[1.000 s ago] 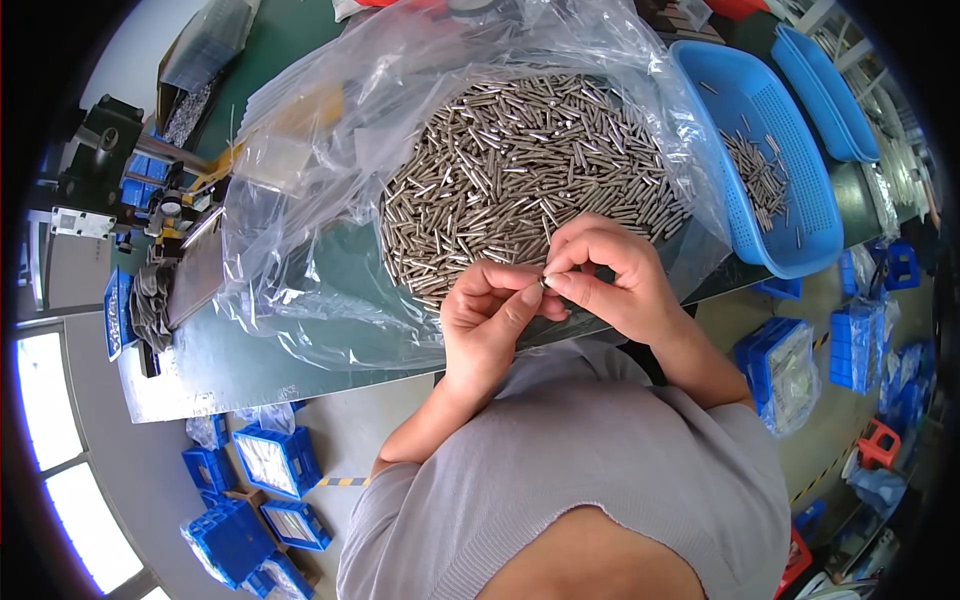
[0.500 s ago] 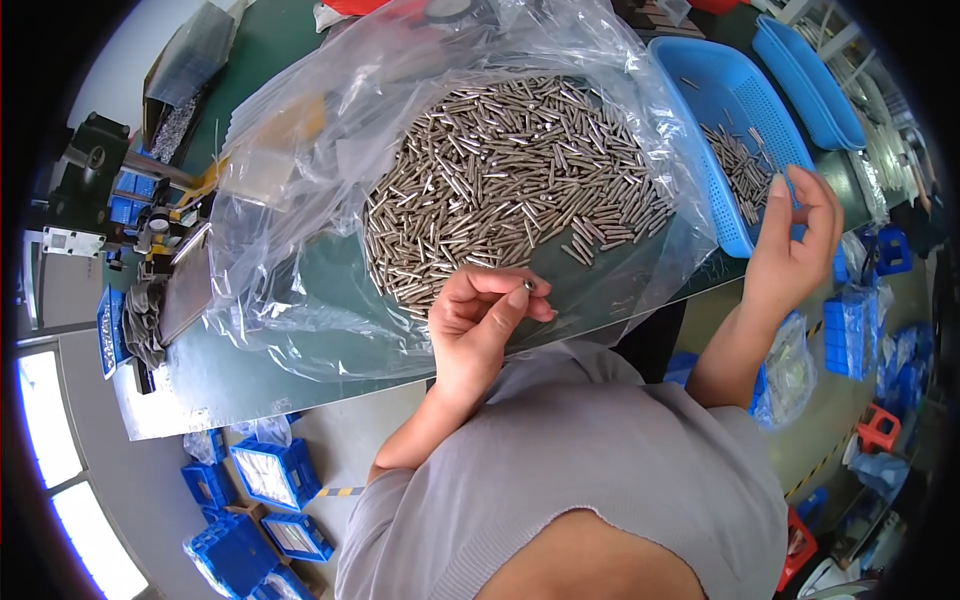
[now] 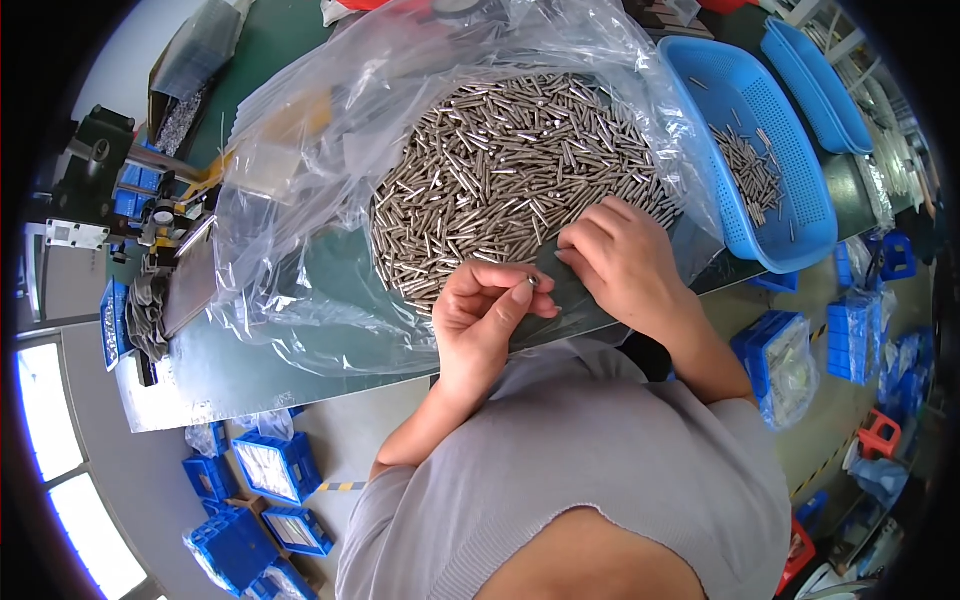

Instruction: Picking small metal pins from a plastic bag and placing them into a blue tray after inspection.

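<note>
My left hand [image 3: 480, 315] is closed in a pinch at the near edge of the heap. Between its thumb and fingers is a small metal pin [image 3: 532, 282], with only its round end showing. To the right, my right hand [image 3: 632, 265] rests palm down at the heap's near right edge. Its fingers curl down against the pins, and the fingertips are hidden, so anything in them cannot be made out. The wide heap of short silvery metal pins [image 3: 490, 180] lies on a clear plastic bag [image 3: 300, 290] spread over the green table.
A blue perforated basket [image 3: 690, 60] with a smaller pile of pins stands to the right, beside another blue basket [image 3: 815, 85]. Machine parts [image 3: 90, 165] stand at the left. Blue crates [image 3: 275, 465] sit on the floor below the table edge.
My right hand has moved left from over the blue basket to the near right edge of the pin heap. My left hand keeps its pinch in nearly the same place.
</note>
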Demonstrator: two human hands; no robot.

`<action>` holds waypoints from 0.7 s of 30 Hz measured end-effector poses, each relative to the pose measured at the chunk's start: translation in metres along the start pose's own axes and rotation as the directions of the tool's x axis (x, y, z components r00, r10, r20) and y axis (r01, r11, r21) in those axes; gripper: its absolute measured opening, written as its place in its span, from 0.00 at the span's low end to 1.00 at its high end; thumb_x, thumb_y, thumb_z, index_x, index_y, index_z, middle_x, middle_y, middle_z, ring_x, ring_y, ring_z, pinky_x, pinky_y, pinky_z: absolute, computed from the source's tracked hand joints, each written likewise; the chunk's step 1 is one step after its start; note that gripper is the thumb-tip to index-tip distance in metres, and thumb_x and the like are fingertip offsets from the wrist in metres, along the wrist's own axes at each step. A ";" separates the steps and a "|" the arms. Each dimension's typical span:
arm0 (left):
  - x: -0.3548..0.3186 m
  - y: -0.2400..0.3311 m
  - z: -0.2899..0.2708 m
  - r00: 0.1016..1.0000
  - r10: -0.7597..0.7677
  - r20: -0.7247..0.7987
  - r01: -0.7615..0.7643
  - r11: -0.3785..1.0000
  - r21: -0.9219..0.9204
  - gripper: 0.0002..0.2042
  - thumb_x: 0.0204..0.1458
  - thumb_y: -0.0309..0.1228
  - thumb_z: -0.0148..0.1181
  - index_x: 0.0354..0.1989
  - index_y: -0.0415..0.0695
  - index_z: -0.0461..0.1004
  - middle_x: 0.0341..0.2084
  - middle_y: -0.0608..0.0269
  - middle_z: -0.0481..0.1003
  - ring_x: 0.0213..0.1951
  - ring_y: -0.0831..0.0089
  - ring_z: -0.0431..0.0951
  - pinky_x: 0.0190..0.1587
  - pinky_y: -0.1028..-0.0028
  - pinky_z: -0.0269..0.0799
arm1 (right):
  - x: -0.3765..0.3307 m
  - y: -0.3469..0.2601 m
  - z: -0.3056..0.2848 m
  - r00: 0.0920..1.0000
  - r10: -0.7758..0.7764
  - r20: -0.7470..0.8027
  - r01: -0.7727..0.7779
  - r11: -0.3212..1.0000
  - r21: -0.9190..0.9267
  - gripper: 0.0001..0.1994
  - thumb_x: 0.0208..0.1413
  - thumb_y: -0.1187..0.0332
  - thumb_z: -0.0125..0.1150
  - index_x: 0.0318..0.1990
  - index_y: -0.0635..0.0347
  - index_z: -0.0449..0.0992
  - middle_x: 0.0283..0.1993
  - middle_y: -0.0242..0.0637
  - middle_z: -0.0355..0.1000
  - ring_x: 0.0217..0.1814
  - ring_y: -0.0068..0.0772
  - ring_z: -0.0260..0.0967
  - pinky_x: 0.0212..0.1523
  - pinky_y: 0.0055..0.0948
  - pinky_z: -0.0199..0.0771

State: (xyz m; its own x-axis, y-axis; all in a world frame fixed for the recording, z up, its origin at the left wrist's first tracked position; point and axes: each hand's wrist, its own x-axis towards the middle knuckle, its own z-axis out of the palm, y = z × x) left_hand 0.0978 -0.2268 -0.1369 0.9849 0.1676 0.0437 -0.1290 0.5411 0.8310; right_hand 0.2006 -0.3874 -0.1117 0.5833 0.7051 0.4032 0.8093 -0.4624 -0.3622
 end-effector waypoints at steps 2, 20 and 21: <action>-0.001 0.002 0.001 1.000 -0.001 -0.007 0.001 1.000 -0.011 0.03 0.55 0.17 0.51 0.37 0.34 0.67 0.36 0.50 0.76 0.32 0.70 0.79 0.39 0.73 0.77 | 0.001 -0.005 -0.009 0.997 0.066 -0.039 -0.057 0.976 0.212 0.06 0.44 0.74 0.63 0.30 0.59 0.72 0.29 0.34 0.69 0.32 0.38 0.67 0.32 0.32 0.69; -0.003 0.000 -0.002 0.999 -0.003 0.041 0.001 0.999 0.037 0.04 0.55 0.16 0.51 0.38 0.35 0.67 0.35 0.53 0.76 0.34 0.70 0.79 0.40 0.71 0.76 | -0.003 -0.015 0.010 0.976 0.193 0.103 -0.176 0.409 0.895 0.03 0.49 0.78 0.63 0.31 0.62 0.76 0.31 0.31 0.69 0.29 0.19 0.66 0.28 0.18 0.63; -0.003 0.000 -0.002 0.999 -0.002 0.034 0.001 0.999 0.038 0.04 0.55 0.16 0.51 0.38 0.35 0.68 0.35 0.53 0.76 0.34 0.70 0.79 0.40 0.72 0.76 | -0.003 -0.016 0.009 0.971 0.209 0.114 -0.195 0.424 0.884 0.03 0.48 0.78 0.64 0.30 0.62 0.76 0.31 0.31 0.69 0.29 0.19 0.65 0.28 0.18 0.63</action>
State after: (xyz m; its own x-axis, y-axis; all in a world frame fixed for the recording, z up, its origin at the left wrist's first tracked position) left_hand 0.0942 -0.2258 -0.1383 0.9886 0.1380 0.0609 -0.1235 0.5094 0.8516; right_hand 0.1851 -0.3772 -0.1141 0.7281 0.6493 0.2198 0.1679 0.1419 -0.9755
